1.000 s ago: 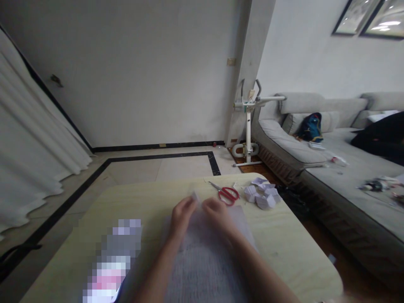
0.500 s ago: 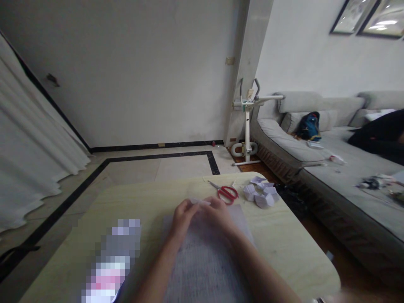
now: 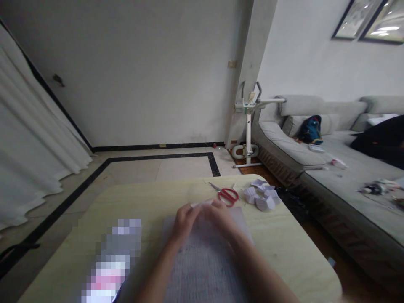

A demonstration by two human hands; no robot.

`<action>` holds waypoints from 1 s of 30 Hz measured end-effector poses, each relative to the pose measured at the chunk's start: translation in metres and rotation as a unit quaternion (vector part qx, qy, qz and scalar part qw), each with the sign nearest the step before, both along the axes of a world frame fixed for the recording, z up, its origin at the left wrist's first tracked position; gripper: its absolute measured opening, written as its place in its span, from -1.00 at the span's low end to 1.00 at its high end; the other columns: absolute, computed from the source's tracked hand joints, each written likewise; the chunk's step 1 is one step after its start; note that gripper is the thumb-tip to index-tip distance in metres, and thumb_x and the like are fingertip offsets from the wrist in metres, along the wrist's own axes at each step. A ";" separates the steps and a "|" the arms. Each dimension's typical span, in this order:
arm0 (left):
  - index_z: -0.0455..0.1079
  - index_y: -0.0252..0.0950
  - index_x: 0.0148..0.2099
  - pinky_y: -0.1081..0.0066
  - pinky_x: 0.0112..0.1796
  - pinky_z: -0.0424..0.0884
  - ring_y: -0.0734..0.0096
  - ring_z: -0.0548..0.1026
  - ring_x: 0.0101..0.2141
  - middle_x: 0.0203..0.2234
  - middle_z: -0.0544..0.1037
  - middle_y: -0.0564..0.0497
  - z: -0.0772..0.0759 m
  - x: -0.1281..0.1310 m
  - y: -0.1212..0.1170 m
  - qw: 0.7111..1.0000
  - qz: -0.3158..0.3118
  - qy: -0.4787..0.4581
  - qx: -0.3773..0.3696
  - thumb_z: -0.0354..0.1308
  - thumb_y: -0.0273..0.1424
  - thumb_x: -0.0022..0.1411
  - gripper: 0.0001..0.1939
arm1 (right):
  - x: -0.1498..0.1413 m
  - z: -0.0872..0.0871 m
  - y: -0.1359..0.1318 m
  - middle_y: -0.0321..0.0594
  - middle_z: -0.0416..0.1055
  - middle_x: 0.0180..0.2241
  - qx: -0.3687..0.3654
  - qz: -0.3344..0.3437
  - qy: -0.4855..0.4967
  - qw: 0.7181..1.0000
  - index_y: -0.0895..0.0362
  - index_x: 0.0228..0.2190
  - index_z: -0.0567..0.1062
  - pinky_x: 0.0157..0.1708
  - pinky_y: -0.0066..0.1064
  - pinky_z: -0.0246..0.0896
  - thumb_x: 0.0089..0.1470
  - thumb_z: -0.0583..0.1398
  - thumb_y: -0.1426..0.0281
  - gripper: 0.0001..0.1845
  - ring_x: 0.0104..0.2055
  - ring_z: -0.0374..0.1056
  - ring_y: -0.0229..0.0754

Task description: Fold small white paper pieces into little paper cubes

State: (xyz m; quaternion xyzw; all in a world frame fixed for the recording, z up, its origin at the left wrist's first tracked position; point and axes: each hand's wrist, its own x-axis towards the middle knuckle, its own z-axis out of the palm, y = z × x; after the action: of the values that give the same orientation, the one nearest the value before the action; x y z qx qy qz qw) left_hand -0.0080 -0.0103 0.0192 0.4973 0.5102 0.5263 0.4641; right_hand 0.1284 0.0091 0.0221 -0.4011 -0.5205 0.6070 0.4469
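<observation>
Above a large written sheet of paper [image 3: 205, 269], my left hand [image 3: 183, 221] and my right hand [image 3: 221, 221] come close together. A small white piece of paper [image 3: 202, 203] is pinched between them, its upper edge showing past my fingers. Both hands are closed on it, left at one end and right at the other; most of the piece is hidden and the fingers are slightly blurred. Just beyond my right hand lie red-handled scissors [image 3: 228, 197], pointing away to the left. Several folded pale paper pieces [image 3: 265, 203] form a rough ring to their right.
The pale wooden table [image 3: 290, 248] has rounded corners. At its left lies a pixelated object [image 3: 110, 256]. A grey sofa [image 3: 334, 185] with a blue backpack [image 3: 311, 129] runs along the right. An exercise machine [image 3: 248, 130] stands by the far wall.
The view has tilted slightly, so the room appears a little lower. My hands stay together around the small paper, whose edge shows a bit more between the fingers.
</observation>
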 end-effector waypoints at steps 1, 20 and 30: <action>0.44 -0.36 -0.47 0.53 -0.54 0.20 0.49 0.30 -0.59 -0.66 0.40 0.08 0.000 0.000 -0.001 1.000 0.004 0.013 0.009 0.16 -0.19 0.07 -0.69 | -0.001 0.002 -0.001 -0.30 0.35 -0.58 -0.015 0.011 0.020 1.000 0.15 -0.54 0.43 -0.47 -0.45 0.16 -0.04 0.15 0.34 -0.85 -0.53 0.24 -0.27; 0.44 -0.33 -0.46 0.51 -0.52 0.18 0.42 0.32 -0.56 -0.63 0.42 0.04 -0.004 0.003 -0.003 0.995 0.010 0.086 0.047 0.11 -0.21 0.12 -0.71 | -0.010 -0.002 0.001 -0.28 0.37 -0.57 -0.012 -0.043 0.004 0.999 0.09 -0.54 0.40 -0.50 -0.43 0.18 -0.03 0.10 0.35 -0.86 -0.51 0.26 -0.22; 0.40 -0.32 -0.47 0.51 -0.52 0.20 0.44 0.33 -0.56 -0.63 0.40 0.06 -0.011 0.002 -0.001 0.995 -0.007 0.095 0.043 0.10 -0.20 0.14 -0.70 | -0.007 0.007 -0.003 -0.28 0.37 -0.60 0.004 -0.070 -0.049 0.996 0.08 -0.63 0.37 -0.53 -0.44 0.14 -0.05 0.10 0.40 -0.82 -0.53 0.26 -0.21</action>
State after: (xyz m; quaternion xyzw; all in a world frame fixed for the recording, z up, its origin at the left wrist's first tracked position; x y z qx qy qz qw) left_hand -0.0062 -0.0109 0.0086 0.5683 0.5250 0.4949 0.3956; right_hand 0.1219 0.0058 0.0295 -0.4639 -0.5152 0.5516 0.4639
